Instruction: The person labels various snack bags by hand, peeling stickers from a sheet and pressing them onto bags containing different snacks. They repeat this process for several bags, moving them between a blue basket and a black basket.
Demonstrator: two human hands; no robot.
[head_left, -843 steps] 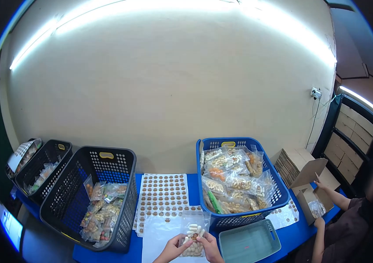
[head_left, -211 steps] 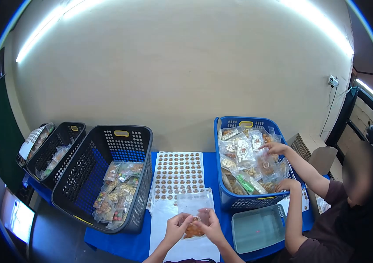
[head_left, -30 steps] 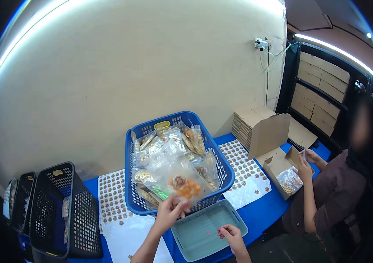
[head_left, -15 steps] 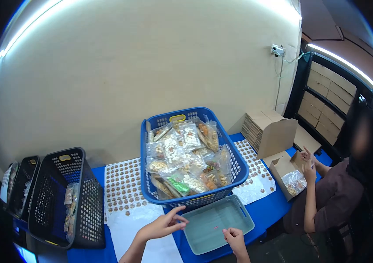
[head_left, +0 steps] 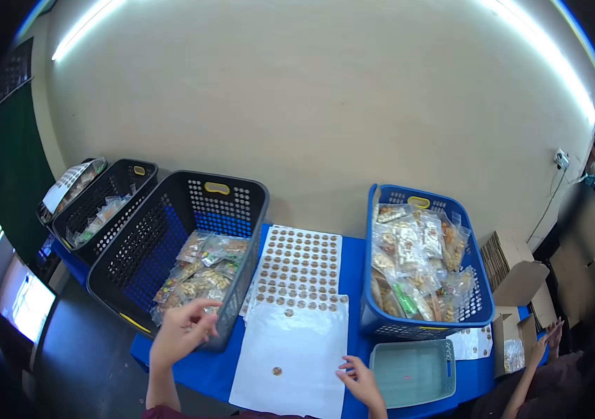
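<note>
My left hand (head_left: pixel 184 334) hovers over the front rim of a black basket (head_left: pixel 121 293), fingers loosely bent and apart, with nothing visible in it. Inside that basket lie clear snack packets (head_left: pixel 203 276). My right hand (head_left: pixel 361 384) is open too, its fingers spread at the right edge of a white sheet of round stickers (head_left: pixel 294 363). Just right of it sits a shallow grey-green tray (head_left: pixel 412 377), bare but for a small reddish mark. Behind the tray stands a blue basket (head_left: pixel 426 331) heaped with snack packets (head_left: pixel 409 244).
More baskets (head_left: pixel 110 209) with packets stand at far left. Another sticker sheet (head_left: pixel 301 262) lies on the blue tablecloth (head_left: pixel 354 279). At right are an open carton (head_left: pixel 514 328) holding a packet, stacked flat cardboard (head_left: pixel 498 262) and another person's hands (head_left: pixel 552 339).
My view has swung left, bringing the black baskets closer to the middle. My left hand has moved from the blue basket to the black one; my right hand has left the tray and its fingers have spread.
</note>
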